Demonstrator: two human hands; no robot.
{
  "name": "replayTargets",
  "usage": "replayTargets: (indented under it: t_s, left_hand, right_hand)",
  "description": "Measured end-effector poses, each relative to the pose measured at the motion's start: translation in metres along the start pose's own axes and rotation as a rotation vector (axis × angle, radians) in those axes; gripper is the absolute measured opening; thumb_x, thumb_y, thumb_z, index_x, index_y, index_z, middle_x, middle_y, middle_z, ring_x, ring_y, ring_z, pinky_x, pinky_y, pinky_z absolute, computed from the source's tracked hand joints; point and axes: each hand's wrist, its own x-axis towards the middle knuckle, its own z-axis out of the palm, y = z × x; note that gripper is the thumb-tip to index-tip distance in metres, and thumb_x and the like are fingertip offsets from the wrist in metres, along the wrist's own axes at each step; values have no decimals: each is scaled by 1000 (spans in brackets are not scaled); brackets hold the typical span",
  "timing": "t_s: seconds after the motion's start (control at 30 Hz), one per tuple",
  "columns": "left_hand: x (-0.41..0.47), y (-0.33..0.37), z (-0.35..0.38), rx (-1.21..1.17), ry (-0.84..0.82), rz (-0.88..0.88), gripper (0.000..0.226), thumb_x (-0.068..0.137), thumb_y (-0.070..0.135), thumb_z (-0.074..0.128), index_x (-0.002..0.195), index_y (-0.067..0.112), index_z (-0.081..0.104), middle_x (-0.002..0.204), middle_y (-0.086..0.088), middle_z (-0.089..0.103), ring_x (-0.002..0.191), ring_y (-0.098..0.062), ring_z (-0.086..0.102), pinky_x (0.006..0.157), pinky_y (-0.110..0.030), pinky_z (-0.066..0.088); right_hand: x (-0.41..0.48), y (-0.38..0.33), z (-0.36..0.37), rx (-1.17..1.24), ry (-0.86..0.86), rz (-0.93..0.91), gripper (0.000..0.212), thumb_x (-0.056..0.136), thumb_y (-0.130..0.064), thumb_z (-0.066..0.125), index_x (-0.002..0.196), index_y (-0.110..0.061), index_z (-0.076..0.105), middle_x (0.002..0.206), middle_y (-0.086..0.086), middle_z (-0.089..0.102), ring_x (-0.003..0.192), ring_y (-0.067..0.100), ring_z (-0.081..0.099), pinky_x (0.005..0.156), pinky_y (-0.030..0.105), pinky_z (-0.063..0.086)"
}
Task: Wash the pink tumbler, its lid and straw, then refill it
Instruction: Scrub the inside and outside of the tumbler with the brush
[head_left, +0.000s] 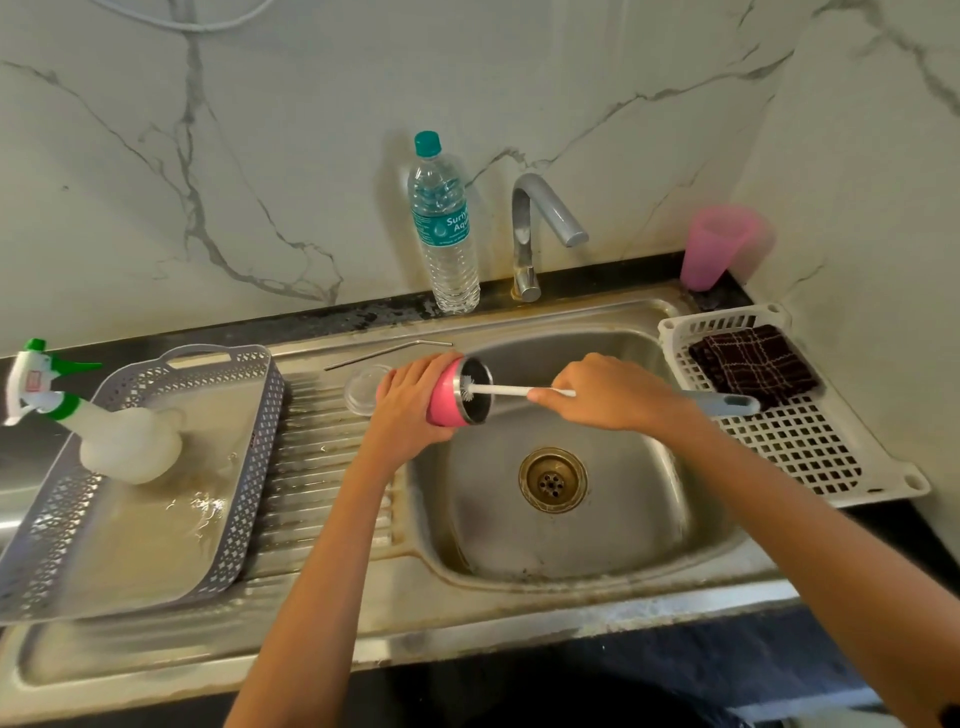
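Observation:
My left hand (410, 405) grips the pink tumbler (445, 400), held on its side over the left edge of the sink basin (623, 519), its steel mouth facing right. My right hand (597, 392) holds a bottle brush (511, 389) by its white shaft; the bristle head is inside the tumbler's mouth and the grey handle end sticks out to the right. The clear lid (361, 387) lies on the draining board just left of my left hand. The metal straw (384, 352) lies behind it along the sink's back rim.
A water bottle (447, 228) and the tap (535, 234) stand at the back. A grey basket (156, 467) with a spray bottle (104, 431) sits left. A white rack (789, 426) with a dark cloth (753, 364) sits right, a pink cup (717, 249) behind it.

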Motion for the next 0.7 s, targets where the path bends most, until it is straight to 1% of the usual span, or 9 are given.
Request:
replayTargets:
  t_s: [0.07,0.17,0.27,0.4,0.53,0.6,0.63,0.7]
  left_hand:
    - [0,-1,0,-25,20,-44,98,58,27,86,143,25,38,139,0,48,127,-23,46,107,-48,37]
    - [6,17,9,-40,-11,14,98,60,31,85,144,28,35,140,1,47,128,-23,45,108,-46,36]
    - [5,17,12,-7,-14,45,98,60,30,84,144,29,34,141,1,47,129,-23,45,107,-51,36]
    - [3,3,9,-28,6,-54,98,58,26,86,144,24,38,139,0,48,127,-23,46,108,-47,35]
    - [8,18,17,-72,-37,5,99,59,28,84,145,26,35,144,1,45,132,-23,43,109,-45,34]
    - [8,17,17,-54,-46,27,98,59,29,83,145,28,35,144,2,45,132,-23,43,109,-47,35]
    - [7,13,17,-43,-43,16,98,59,28,83,145,28,35,143,1,46,131,-24,44,108,-48,35]
    - [4,4,13,-53,-27,-57,101,57,24,85,145,27,36,141,-1,48,128,-25,46,107,-49,35]
  right_hand:
    - [-4,6,-8,4,7,-7,57,96,-59,38,58,-18,47,57,1,49,55,18,48,55,29,36]
    - [5,-2,-3,-63,25,-23,57,97,-57,37,62,-15,53,61,2,52,59,20,53,55,28,37]
    - [8,-3,3,-91,11,-21,57,97,-57,36,62,-15,52,63,3,53,60,20,53,56,29,37]
    - [1,13,-11,-60,15,-23,58,96,-60,37,60,-16,52,58,1,51,56,19,51,56,29,39]
    - [12,3,-6,-165,58,-42,58,97,-58,36,63,-16,54,63,3,54,60,20,54,58,30,42]
    - [14,2,-1,-159,38,-39,56,97,-58,36,63,-17,54,63,2,54,59,19,53,57,30,41]
    - [11,6,-2,-146,31,-30,56,97,-58,36,63,-17,54,62,2,54,58,18,53,57,29,40]
    - [5,16,-10,-106,30,-16,56,97,-58,37,61,-18,52,60,1,52,57,17,52,56,29,39]
